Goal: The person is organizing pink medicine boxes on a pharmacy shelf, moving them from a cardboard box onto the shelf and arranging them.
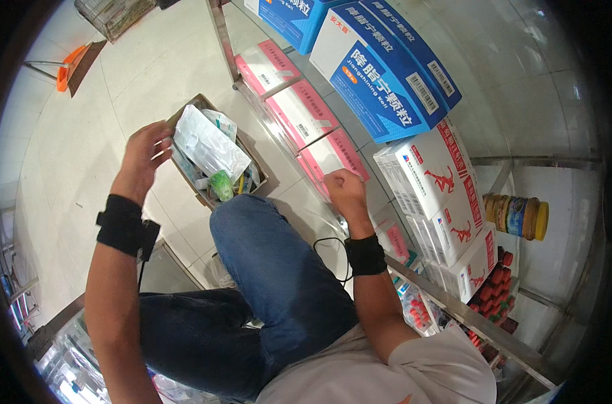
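My left hand (147,149) is beside the left rim of an open cardboard carton (260,184) on the floor. Its fingers are bent but apart, with nothing seen between them. Inside the carton lie a white plastic bag (207,144), a crumpled green wrapper (221,185) and other packaging. On the other side, my right hand (346,192) is curled into a fist, and no object shows in it. It appears over the near end of a row of pink-and-white boxes (306,118) on a low glass shelf; whether it touches them I cannot tell.
Large blue cartons (376,76) and stacked white boxes (432,177) stand on the glass shelf at right. Beyond them are a yellow-lidded jar (518,217) and several red-capped bottles (493,288). An orange dustpan (71,68) and a wire cage (116,15) are on the tiled floor.
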The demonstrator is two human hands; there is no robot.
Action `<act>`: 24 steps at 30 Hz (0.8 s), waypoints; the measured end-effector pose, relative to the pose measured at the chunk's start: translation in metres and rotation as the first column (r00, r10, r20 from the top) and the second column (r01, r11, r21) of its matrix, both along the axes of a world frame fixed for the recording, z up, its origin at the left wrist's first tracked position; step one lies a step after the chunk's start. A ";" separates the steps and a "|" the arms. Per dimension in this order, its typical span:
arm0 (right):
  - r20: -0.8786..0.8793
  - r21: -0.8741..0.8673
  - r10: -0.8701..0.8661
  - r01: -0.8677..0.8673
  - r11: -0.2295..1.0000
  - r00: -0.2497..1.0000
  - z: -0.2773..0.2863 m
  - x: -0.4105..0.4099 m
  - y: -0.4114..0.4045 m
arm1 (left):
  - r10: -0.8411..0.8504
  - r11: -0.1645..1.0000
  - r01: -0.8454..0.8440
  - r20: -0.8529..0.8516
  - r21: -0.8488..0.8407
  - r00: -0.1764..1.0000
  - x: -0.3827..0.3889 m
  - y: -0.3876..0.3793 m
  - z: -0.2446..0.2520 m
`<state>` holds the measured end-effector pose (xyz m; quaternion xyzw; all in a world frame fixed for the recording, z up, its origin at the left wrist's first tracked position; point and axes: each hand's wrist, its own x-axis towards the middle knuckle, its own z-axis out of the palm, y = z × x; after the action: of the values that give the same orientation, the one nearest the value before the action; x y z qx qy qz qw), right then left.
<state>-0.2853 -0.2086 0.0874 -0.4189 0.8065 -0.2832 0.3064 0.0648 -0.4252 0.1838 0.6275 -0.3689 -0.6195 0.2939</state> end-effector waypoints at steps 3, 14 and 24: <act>0.011 0.125 -0.130 0.127 0.984 0.992 -0.001 -0.012 0.005 | -0.137 0.990 0.138 0.020 -0.039 0.990 -0.045 -0.006 -0.007; -0.325 0.060 0.156 -0.145 0.988 0.933 -0.015 -0.018 0.004 | -0.357 0.934 0.357 -0.013 -0.016 0.934 -0.140 -0.024 -0.015; -0.207 0.183 0.217 -0.181 0.966 0.954 0.011 -0.019 -0.011 | -0.305 0.952 0.303 -0.158 -0.037 0.939 -0.118 -0.023 -0.008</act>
<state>-0.3045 -0.2198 0.0979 -0.5014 0.8098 -0.1353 0.2730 -0.0528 -0.4479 0.1762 0.5090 -0.4401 -0.7039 0.2274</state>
